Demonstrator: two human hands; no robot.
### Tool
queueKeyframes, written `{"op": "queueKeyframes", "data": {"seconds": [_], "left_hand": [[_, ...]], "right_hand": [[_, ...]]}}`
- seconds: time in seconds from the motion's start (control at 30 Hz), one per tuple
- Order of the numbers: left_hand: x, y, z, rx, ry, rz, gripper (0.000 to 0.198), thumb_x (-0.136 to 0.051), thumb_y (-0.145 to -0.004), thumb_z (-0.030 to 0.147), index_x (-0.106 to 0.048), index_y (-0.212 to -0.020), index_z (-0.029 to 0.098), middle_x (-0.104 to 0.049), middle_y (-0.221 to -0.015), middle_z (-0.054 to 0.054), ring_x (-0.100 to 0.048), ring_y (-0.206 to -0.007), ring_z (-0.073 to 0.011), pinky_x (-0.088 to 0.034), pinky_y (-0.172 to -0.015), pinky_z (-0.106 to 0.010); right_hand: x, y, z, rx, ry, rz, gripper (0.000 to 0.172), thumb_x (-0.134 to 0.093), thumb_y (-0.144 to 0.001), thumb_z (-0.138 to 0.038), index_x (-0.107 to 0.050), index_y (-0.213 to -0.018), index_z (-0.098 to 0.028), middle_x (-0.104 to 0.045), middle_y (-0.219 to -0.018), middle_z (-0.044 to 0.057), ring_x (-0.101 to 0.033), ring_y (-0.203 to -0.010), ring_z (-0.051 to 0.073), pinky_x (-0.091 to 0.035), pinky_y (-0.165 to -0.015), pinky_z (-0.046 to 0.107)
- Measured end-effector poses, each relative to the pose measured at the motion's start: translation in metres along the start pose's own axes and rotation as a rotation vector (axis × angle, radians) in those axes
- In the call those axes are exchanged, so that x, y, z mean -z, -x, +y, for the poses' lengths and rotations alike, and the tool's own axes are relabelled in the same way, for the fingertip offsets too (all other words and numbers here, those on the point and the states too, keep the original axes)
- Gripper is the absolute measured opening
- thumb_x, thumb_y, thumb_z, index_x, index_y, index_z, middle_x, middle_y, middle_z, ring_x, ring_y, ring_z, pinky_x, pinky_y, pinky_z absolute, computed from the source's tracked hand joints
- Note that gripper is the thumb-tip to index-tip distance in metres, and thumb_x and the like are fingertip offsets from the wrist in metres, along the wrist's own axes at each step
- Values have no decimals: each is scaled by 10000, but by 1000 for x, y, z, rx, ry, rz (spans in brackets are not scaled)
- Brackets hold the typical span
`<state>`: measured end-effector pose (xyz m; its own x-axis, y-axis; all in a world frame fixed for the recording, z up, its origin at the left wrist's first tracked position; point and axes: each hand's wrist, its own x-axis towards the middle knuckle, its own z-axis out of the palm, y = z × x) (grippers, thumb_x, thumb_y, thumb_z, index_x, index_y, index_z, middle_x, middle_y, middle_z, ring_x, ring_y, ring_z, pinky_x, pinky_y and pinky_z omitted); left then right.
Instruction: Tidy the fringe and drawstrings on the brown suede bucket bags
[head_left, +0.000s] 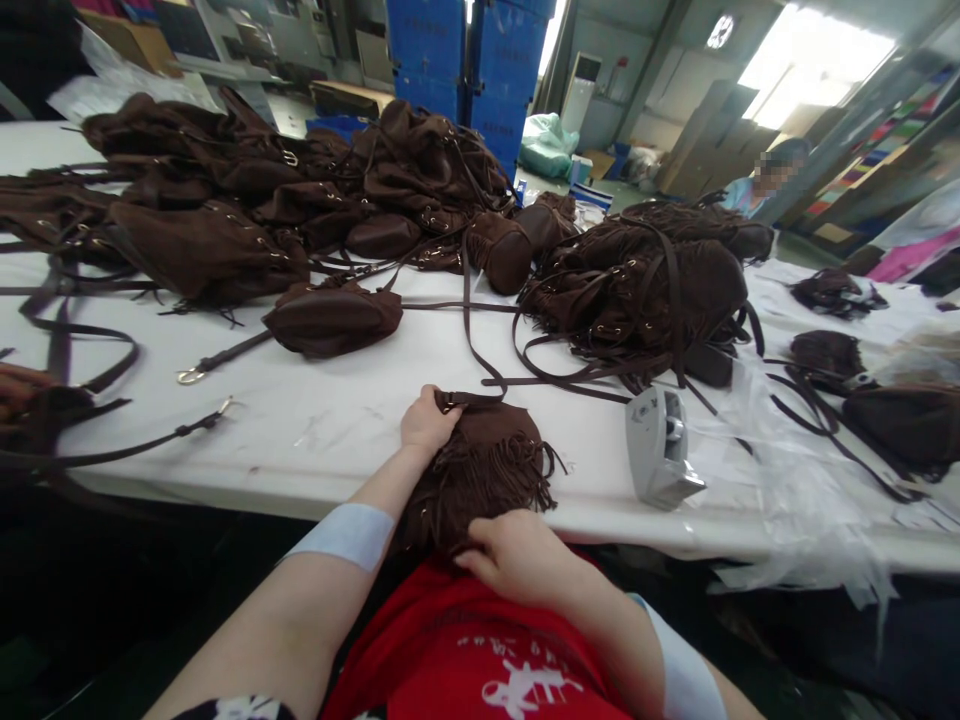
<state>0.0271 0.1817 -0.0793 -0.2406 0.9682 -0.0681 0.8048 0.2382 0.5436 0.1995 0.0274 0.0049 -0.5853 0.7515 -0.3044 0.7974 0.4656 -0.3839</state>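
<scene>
A small dark brown suede bag with fringe (495,445) lies at the table's front edge, right in front of me. My left hand (429,425) is closed on its upper left edge, by the strap end. At its lower edge, my right hand (517,550) has curled fingers against the fringe; the fingertips are partly hidden. A thin brown strap (469,310) runs from the bag back toward the pile. To the right stands a grey tape dispenser (652,440).
Brown bags (202,245) are heaped at the back left, and a fringed heap (637,290) lies at the back right. Loose straps with buckles (191,375) cross the left side. Clear plastic (802,490) hangs over the front edge. A person (772,180) is behind the table.
</scene>
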Motion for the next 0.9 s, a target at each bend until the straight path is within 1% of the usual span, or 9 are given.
{"op": "queueKeyframes", "data": {"seconds": [0.1, 0.17, 0.27, 0.37, 0.43, 0.53, 0.67, 0.83, 0.9], "left_hand": [[0, -1, 0, 2, -3, -4, 475, -566, -800, 576, -480, -1119, 235, -698, -988, -109, -670, -927, -289, -487, -758, -355], [-1, -1, 0, -2, -10, -3, 477, -566, -798, 577, -479, -1119, 235, -698, -982, -109, -670, -924, -291, -485, -752, -353], [-1, -1, 1, -2, -15, 0, 458, -573, -797, 561, -486, -1106, 235, -700, -970, -99, -672, -920, -286, -486, -750, -348], [0, -1, 2, 9, -16, 12, 445, -585, -794, 544, -492, -1096, 231, -704, -948, -90, -677, -910, -283, -490, -744, -345], [0, 0, 3, 14, -14, 21, 450, -593, -791, 540, -491, -1100, 229, -705, -942, -88, -679, -904, -280, -492, -740, -342], [1, 2, 3, 2, -12, 26, 441, -602, -790, 532, -495, -1090, 227, -705, -942, -89, -679, -898, -274, -490, -738, -336], [0, 2, 0, -12, -18, 31, 429, -597, -790, 542, -499, -1068, 230, -702, -934, -88, -676, -897, -273, -483, -739, -335], [-2, 1, -1, -13, -7, 20, 439, -581, -789, 567, -493, -1067, 239, -702, -937, -84, -674, -893, -273, -475, -720, -331], [-2, 1, -1, 6, -8, 7, 436, -564, -797, 572, -491, -1071, 240, -703, -937, -89, -674, -892, -273, -472, -714, -331]], "right_hand": [[12, 30, 4, 158, -165, -223, 253, -598, -855, -464, -699, -865, -233, -702, -732, -12, -615, -640, 129, -346, -560, 227], [24, 39, 4, 210, -225, -246, 214, -611, -854, -430, -705, -881, -240, -696, -743, -24, -604, -649, 115, -370, -587, 215], [38, 22, 5, 124, -205, 47, 180, -597, -870, -351, -687, -969, -231, -690, -937, 7, -609, -851, 146, -429, -773, 238], [35, -23, 5, 0, -67, 301, 415, -684, -785, -403, -630, -1139, -194, -597, -1200, 85, -515, -1108, 241, -404, -969, 352], [25, -52, 2, -42, 44, 293, 486, -709, -742, -421, -620, -1147, -166, -568, -1215, 124, -486, -1127, 291, -414, -966, 413], [6, -72, -10, -21, 143, 201, 292, -616, -817, -346, -640, -1031, -149, -606, -1080, 129, -532, -1035, 278, -448, -893, 400], [-6, -51, -18, 52, 142, 92, 215, -507, -899, -307, -630, -972, -146, -662, -959, 113, -601, -905, 237, -451, -801, 339], [5, 6, 2, -20, 33, -17, 261, -601, -833, -393, -646, -986, -186, -693, -803, 47, -610, -696, 189, -365, -593, 265], [16, 29, 12, 72, -61, -186, 210, -616, -826, -405, -674, -838, -204, -657, -682, -5, -551, -582, 131, -318, -537, 242]]}}
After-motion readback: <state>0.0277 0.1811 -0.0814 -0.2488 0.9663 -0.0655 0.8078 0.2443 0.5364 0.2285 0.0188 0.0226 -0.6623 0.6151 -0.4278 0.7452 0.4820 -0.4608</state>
